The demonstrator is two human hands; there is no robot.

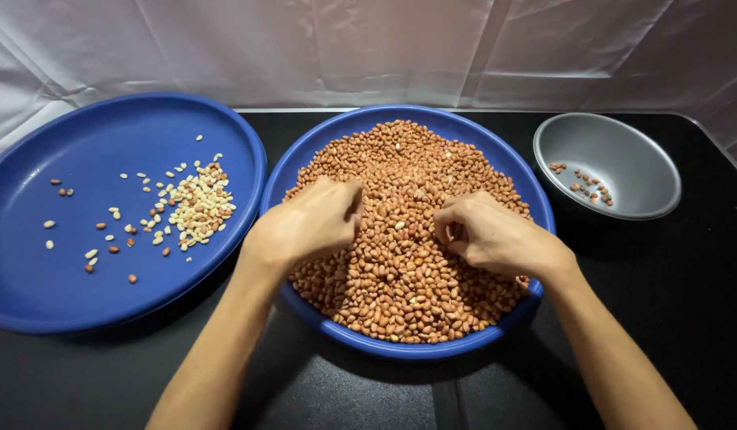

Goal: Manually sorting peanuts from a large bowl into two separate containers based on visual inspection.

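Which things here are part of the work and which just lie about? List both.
In the work: left hand, right hand, blue bowl of red-skinned peanuts, blue tray with pale peanuts, grey bowl.
Lying about: white sheet, black table.

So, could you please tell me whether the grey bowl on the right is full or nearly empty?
Nearly empty: the grey bowl holds only a few peanuts, with most of its bare inside showing.

Creased white sheet (pixel 400 48) behind a black table (pixel 687 318), softly lit.
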